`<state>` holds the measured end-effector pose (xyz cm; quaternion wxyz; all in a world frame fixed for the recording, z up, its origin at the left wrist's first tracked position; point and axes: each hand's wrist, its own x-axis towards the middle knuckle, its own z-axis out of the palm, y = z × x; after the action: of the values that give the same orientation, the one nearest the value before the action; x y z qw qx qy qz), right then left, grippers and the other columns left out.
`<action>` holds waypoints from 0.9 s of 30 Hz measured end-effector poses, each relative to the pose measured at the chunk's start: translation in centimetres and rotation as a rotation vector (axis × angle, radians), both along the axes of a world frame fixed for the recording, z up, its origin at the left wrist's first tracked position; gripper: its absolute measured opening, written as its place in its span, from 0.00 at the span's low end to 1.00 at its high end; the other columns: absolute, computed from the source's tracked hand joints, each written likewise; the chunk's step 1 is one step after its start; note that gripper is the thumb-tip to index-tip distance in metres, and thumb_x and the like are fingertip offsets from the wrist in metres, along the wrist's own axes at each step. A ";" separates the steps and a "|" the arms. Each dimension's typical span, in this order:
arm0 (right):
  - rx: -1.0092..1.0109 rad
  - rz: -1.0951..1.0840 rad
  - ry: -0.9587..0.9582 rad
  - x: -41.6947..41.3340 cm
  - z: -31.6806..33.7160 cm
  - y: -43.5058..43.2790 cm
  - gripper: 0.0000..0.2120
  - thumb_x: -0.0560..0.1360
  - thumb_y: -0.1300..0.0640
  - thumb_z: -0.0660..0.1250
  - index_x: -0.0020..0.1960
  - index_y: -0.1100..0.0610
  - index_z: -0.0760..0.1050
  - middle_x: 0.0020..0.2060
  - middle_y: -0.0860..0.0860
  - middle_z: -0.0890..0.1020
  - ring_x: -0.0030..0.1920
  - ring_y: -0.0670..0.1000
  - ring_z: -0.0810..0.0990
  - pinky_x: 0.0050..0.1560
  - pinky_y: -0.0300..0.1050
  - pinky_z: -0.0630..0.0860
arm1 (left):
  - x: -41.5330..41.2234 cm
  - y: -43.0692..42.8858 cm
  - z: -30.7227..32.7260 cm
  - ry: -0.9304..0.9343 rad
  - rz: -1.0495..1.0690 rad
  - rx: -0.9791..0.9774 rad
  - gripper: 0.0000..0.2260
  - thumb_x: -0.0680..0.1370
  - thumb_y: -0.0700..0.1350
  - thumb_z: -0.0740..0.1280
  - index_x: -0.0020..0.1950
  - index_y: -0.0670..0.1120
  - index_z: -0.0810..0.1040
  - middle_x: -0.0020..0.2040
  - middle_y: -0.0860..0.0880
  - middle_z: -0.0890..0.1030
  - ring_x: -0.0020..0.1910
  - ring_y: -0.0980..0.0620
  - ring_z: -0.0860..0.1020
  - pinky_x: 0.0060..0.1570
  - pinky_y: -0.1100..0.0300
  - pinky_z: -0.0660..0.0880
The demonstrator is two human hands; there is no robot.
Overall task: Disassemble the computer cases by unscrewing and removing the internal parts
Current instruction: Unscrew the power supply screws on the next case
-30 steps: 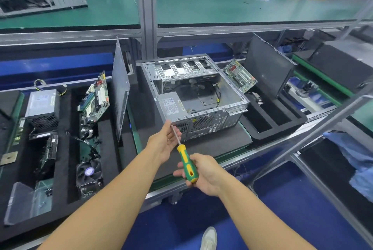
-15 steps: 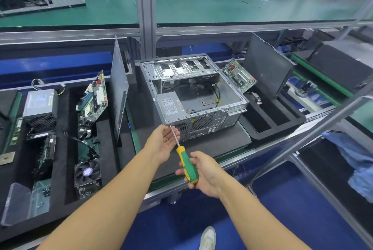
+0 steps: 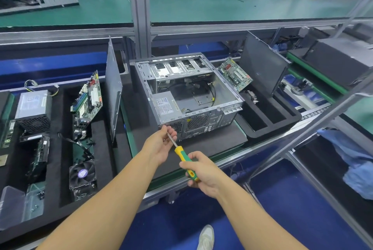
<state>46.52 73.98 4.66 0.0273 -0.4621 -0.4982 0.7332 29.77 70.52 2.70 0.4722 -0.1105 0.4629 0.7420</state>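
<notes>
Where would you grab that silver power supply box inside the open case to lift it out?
Probably from above, through the open top of the case. The power supply sits in its near-left corner against two walls, so only its top, inner side and far end look free; hook fingers down those two sides.

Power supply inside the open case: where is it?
Head view: the power supply sits in the case's near-left corner, just beyond the left hand pinching the screwdriver shaft.
</notes>
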 end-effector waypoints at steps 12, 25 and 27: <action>-0.140 -0.072 0.032 5.6 -3.7 1.6 0.04 0.78 0.62 0.62 0.50 0.55 0.67 0.38 0.54 0.79 0.29 0.50 0.72 0.20 0.36 0.57 | 1.3 -2.7 -3.8 -0.231 -0.094 -0.277 0.11 0.76 0.36 0.51 0.39 0.41 0.71 0.37 0.44 0.70 0.33 0.49 0.66 0.34 0.58 0.66; -0.005 -0.290 -0.044 6.4 -7.1 4.2 0.06 0.77 0.59 0.64 0.51 0.57 0.67 0.35 0.52 0.78 0.26 0.48 0.67 0.25 0.41 0.55 | 5.1 3.1 0.0 -0.077 -0.580 -0.090 0.12 0.80 0.27 0.55 0.57 0.34 0.76 0.37 0.43 0.80 0.31 0.52 0.78 0.31 0.62 0.79; 0.000 -0.384 -0.027 7.7 -6.7 6.1 0.06 0.79 0.60 0.64 0.52 0.58 0.67 0.36 0.53 0.77 0.26 0.49 0.67 0.25 0.41 0.55 | 6.2 6.0 1.2 -0.050 -0.589 -0.022 0.12 0.82 0.29 0.55 0.59 0.34 0.77 0.40 0.42 0.83 0.35 0.52 0.83 0.34 0.61 0.82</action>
<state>54.21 80.09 -2.04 0.1603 -0.5585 -0.4010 0.7082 35.97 76.55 3.86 0.6772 0.0052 0.4712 0.5651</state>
